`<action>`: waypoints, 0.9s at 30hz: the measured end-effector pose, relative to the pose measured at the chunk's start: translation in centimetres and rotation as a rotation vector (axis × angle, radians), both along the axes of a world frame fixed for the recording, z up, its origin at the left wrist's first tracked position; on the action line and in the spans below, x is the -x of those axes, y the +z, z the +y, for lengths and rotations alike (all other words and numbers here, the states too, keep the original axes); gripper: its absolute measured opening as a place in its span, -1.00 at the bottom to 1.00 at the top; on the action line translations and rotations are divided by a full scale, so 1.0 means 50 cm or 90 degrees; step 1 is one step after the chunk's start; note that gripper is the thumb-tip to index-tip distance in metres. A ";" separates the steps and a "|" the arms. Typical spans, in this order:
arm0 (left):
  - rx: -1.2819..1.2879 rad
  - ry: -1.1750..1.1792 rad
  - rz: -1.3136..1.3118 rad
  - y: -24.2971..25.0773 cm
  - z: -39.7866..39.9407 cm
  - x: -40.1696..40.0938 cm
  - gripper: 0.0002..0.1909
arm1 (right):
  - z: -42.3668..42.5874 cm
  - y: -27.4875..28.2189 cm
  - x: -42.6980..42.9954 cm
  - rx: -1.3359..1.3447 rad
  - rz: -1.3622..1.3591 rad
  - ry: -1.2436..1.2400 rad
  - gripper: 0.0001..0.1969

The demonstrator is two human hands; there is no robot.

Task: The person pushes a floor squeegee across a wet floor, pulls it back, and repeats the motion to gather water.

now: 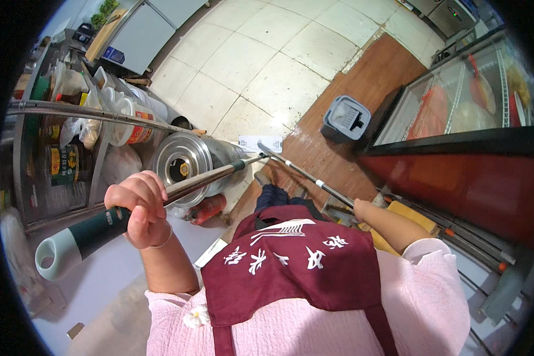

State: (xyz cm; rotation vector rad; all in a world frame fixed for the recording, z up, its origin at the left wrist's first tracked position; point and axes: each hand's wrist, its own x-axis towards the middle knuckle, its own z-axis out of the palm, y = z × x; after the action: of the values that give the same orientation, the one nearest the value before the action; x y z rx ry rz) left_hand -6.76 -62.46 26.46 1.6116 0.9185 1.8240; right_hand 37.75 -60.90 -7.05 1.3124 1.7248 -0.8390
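Note:
My left hand (140, 209) is wrapped around a mop pole (200, 180), just above its dark green grip (100, 227) with a pale hanging loop. This pole slants down to the floor near my feet. My right hand (360, 210), partly hidden by my forearm, holds a second, thinner pole (309, 175) with white bands. The lower ends of both poles meet beside a white flat plate (271, 141) on the floor. Which pole joins the plate, I cannot tell.
A grey slotted mop bucket (345, 116) stands on the wood-look floor strip (389, 66). To the right is a glass-fronted display cooler (454, 173). A lidded steel drum (224, 155), a red cylinder (209, 208) and a metal rack (102, 115) with jars and tubs are on the left.

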 end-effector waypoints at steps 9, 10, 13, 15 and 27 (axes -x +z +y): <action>-0.002 -0.007 -0.006 -0.009 -0.013 -0.003 -0.80 | 0.058 0.107 -0.123 -0.036 -0.113 0.010 -0.62; 0.002 -0.018 0.000 -0.008 -0.015 -0.001 -0.80 | 0.066 0.119 -0.138 -0.036 -0.114 0.009 -0.62; 0.000 -0.020 -0.003 -0.007 -0.016 -0.007 -0.81 | 0.086 0.142 -0.197 -0.085 -0.189 -0.142 -0.49; 0.011 -0.024 0.002 -0.003 -0.020 -0.007 -0.80 | 0.087 0.162 -0.242 -0.126 -0.219 -0.206 -0.46; 0.022 -0.075 0.000 -0.026 0.008 -0.017 -0.79 | -0.030 0.263 -0.331 -0.204 -0.212 0.043 -0.71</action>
State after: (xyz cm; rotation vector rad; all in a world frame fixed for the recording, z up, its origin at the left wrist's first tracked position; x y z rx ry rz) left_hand -5.90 -62.04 25.15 1.6089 0.8324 1.7191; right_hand 54.32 -62.39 6.11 1.4957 1.6656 -0.2871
